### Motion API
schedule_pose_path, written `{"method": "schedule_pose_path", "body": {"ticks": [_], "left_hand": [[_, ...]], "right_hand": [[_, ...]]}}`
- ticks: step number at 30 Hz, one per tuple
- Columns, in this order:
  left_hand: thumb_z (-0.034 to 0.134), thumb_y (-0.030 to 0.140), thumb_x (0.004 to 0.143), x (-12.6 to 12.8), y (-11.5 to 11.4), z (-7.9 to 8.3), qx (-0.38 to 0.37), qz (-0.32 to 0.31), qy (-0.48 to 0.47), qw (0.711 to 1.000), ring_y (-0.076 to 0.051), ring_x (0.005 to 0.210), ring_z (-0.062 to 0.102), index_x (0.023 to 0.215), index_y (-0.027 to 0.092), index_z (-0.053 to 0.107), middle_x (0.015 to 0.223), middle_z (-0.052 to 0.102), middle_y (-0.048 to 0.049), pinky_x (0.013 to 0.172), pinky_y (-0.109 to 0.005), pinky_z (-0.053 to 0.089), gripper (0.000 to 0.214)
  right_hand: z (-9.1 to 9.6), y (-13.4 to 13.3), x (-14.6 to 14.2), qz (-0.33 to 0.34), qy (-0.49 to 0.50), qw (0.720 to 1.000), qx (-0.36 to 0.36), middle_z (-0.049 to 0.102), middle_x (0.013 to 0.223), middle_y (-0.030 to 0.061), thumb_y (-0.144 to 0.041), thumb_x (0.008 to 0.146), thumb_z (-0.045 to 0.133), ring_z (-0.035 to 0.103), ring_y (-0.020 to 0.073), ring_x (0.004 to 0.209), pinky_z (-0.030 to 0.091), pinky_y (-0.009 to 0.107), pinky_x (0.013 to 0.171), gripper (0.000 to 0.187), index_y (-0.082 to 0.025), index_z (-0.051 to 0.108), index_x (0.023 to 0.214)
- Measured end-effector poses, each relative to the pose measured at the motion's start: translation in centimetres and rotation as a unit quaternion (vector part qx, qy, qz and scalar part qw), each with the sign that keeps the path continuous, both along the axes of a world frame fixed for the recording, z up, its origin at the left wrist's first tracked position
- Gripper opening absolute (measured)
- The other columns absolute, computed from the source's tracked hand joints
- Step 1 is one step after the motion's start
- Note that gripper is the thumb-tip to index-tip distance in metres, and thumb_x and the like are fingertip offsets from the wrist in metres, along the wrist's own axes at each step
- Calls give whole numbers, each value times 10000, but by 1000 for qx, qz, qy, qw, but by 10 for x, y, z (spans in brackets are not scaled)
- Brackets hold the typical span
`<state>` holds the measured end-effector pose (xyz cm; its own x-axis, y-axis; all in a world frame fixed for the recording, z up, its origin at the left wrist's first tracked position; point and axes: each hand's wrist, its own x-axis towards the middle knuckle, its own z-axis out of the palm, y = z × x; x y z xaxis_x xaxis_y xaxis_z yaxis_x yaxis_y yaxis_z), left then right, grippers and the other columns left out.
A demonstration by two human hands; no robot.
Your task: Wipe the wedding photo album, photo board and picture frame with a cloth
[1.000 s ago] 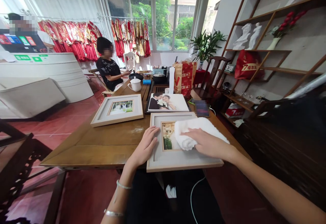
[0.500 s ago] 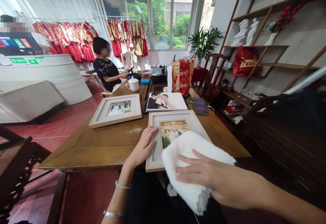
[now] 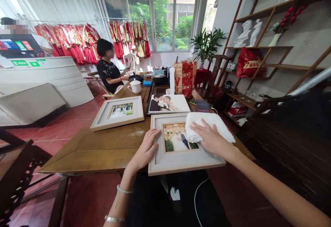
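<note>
A light wood picture frame (image 3: 186, 169) with a white mat and a wedding photo lies near the table's front edge. My left hand (image 3: 148, 148) rests on its left rim with fingers stretched out and thumb apart. Over the frame's upper right part, my right hand (image 3: 213, 138) holds a folded white cloth (image 3: 219, 122) down, its fingers spread across the top. The cloth hides that corner. A second picture frame (image 3: 103, 128) sits to the left, and a large couple's photo print (image 3: 178, 104) lies just behind.
On the wooden table (image 3: 103, 151) are a lidded white cup (image 3: 135, 85), a red and tan paper bag (image 3: 184, 79) and a phone (image 3: 203, 105). A seated person (image 3: 110, 70) is at the far left side. Shelves (image 3: 258, 48) stand right. A white cable (image 3: 198, 199) hangs below.
My right hand has moved the white cloth up and away, from the frame's lower right edge to its upper right part. More of the photo shows. My left hand stays put.
</note>
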<state>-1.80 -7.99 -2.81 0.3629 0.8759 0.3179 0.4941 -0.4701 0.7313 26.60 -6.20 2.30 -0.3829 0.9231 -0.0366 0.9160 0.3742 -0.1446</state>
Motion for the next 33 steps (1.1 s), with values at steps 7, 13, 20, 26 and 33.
{"method": "schedule_pose_path", "body": {"ticks": [7, 13, 20, 26, 33], "left_hand": [[368, 245, 919, 3, 1, -1, 7, 5, -3, 1000, -251, 1374, 236, 1341, 225, 431, 1412, 399, -88, 1155, -487, 162, 427], [362, 212, 911, 3, -1, -1, 6, 6, 0, 1000, -241, 1378, 226, 1341, 208, 418, 1423, 373, -97, 1159, -485, 146, 434], [363, 215, 908, 1, -2, 2, -4, 5, -2, 1000, -238, 1383, 217, 1344, 204, 421, 1418, 382, -93, 1164, -468, 139, 440], [363, 218, 904, -1, -2, 2, -12, 6, 5, 1000, -246, 1390, 199, 1350, 182, 415, 1441, 357, -101, 1165, -468, 133, 451], [362, 219, 901, 2, 0, 2, -14, 7, 7, 1000, -250, 1393, 198, 1354, 203, 412, 1448, 354, -87, 1164, -469, 138, 455]], "right_hand": [[4, -36, -44, 182, 107, 973, -91, 286, 1500, 3, 5, 566, 390, 48, 307, 1406, 31, 695, 1041, 898, -272, 344, 1419], [28, -79, -24, 251, 149, 943, -159, 424, 1427, -34, 15, 606, 366, 201, 227, 1388, 112, 537, 1126, 829, -284, 424, 1376], [35, -85, 32, 85, 30, 991, -99, 443, 1411, -23, -16, 662, 402, 295, 275, 1353, 228, 508, 1114, 732, -311, 496, 1326], [13, -6, 38, 76, 37, 996, 3, 443, 1414, -15, -10, 667, 366, 267, 252, 1365, 239, 490, 1114, 735, -247, 465, 1356], [-3, 73, 5, 60, 22, 994, 86, 351, 1470, 23, 30, 666, 343, 212, 306, 1378, 212, 577, 1087, 768, -176, 385, 1404]]}}
